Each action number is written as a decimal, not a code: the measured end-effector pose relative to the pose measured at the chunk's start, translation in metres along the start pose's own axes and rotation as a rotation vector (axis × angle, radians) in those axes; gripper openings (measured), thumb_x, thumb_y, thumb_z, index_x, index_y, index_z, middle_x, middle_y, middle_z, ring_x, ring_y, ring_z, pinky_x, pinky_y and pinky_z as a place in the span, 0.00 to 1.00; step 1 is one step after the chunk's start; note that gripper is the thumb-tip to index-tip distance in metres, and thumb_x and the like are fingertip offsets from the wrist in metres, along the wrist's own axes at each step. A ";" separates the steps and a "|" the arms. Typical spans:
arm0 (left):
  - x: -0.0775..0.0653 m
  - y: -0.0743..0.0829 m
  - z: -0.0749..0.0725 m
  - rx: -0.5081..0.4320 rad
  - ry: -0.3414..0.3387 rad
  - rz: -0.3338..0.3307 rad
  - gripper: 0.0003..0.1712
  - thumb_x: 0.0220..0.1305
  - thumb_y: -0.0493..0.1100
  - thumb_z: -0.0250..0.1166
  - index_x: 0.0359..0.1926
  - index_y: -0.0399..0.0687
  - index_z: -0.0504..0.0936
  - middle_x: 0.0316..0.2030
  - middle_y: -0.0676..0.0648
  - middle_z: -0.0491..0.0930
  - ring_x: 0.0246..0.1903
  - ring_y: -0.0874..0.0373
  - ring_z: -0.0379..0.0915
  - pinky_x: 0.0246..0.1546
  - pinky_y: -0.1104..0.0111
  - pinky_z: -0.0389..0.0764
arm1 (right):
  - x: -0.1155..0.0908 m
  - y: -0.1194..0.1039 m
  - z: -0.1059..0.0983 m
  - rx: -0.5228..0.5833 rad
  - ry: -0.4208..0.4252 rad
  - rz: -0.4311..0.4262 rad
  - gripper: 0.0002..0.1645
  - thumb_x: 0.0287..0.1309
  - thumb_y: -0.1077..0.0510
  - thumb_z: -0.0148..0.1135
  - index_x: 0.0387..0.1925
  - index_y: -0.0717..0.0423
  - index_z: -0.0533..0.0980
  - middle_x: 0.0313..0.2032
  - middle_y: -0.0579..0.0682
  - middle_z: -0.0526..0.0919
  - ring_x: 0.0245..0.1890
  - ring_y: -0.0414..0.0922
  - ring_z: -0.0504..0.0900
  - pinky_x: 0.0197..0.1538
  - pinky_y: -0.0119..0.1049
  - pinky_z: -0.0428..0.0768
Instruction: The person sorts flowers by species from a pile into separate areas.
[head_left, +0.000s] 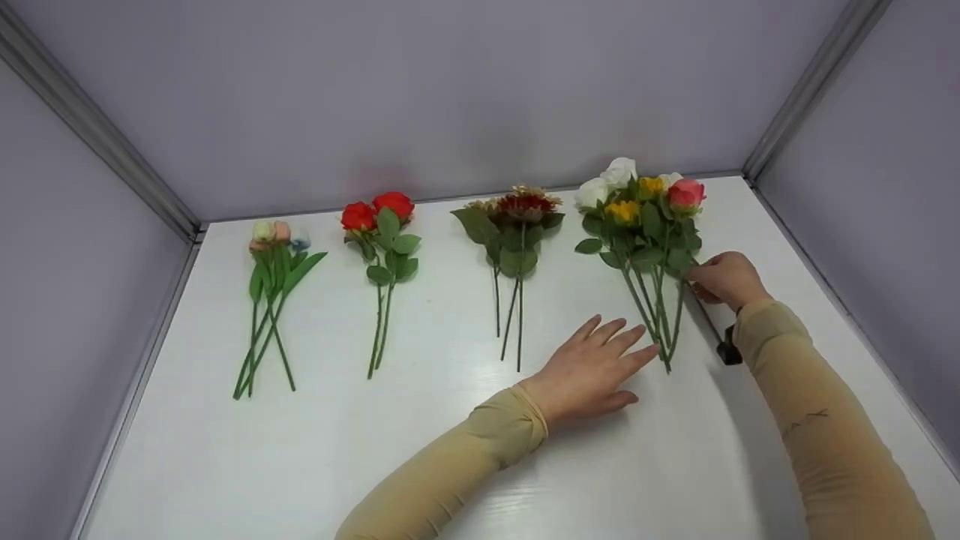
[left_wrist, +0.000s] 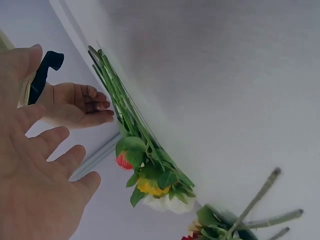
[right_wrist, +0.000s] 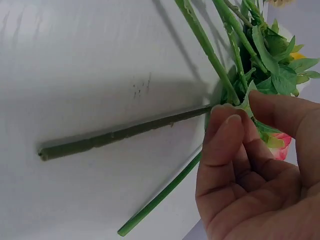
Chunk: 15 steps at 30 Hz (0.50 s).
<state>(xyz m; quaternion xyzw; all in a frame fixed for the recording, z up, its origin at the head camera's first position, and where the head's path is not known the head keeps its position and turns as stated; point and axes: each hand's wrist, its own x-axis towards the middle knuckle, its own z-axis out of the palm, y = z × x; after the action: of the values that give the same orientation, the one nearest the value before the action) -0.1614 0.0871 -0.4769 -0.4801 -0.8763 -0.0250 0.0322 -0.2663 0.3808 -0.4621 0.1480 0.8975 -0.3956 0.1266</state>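
Observation:
On the right of the white table lies a bunch of flowers (head_left: 651,225) in white, yellow and pink, its green stems fanned toward me. My right hand (head_left: 727,279) is at its right side, just below the leaves. Thumb and curled fingers pinch a dark flower stem (right_wrist: 125,132) near a leaf; its bare end points back toward the wrist. Which bloom it carries is hidden among the leaves. My left hand (head_left: 592,371) spreads its fingers palm down near the lower stem ends, holding nothing. In the left wrist view, the bunch's stems (left_wrist: 122,95) run past the right hand.
Left of the bunch lie dark red and tan flowers (head_left: 521,206), two red roses (head_left: 394,204) and pale tulips (head_left: 274,232), stems toward me. Grey panels (head_left: 465,97) wall the table at the back and both sides. A black wrist camera (head_left: 727,351) sits under the right wrist.

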 end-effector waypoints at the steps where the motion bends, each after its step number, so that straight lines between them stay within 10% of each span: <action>1: 0.001 0.002 0.002 0.001 -0.001 0.005 0.42 0.71 0.66 0.59 0.80 0.64 0.58 0.78 0.51 0.57 0.76 0.51 0.50 0.76 0.54 0.51 | 0.000 0.000 0.001 -0.016 -0.002 0.008 0.23 0.65 0.50 0.65 0.43 0.71 0.78 0.27 0.51 0.84 0.28 0.44 0.84 0.36 0.38 0.85; 8: -0.001 0.008 0.009 -0.004 -0.010 0.036 0.41 0.71 0.66 0.60 0.79 0.64 0.61 0.77 0.51 0.58 0.76 0.51 0.53 0.75 0.54 0.54 | 0.000 0.000 0.005 -0.062 -0.021 0.047 0.20 0.63 0.49 0.68 0.26 0.62 0.80 0.19 0.48 0.81 0.22 0.43 0.80 0.32 0.39 0.81; 15: -0.004 0.007 0.010 -0.031 -0.026 0.030 0.40 0.72 0.65 0.60 0.79 0.63 0.62 0.77 0.50 0.59 0.76 0.51 0.53 0.75 0.54 0.53 | 0.001 0.004 0.006 -0.036 -0.055 0.086 0.18 0.61 0.50 0.68 0.31 0.63 0.80 0.21 0.48 0.83 0.23 0.42 0.80 0.31 0.37 0.81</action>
<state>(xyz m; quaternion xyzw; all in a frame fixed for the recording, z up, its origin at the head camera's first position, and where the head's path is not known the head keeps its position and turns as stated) -0.1541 0.0884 -0.4869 -0.4938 -0.8689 -0.0317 0.0140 -0.2652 0.3790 -0.4686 0.1730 0.8936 -0.3774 0.1706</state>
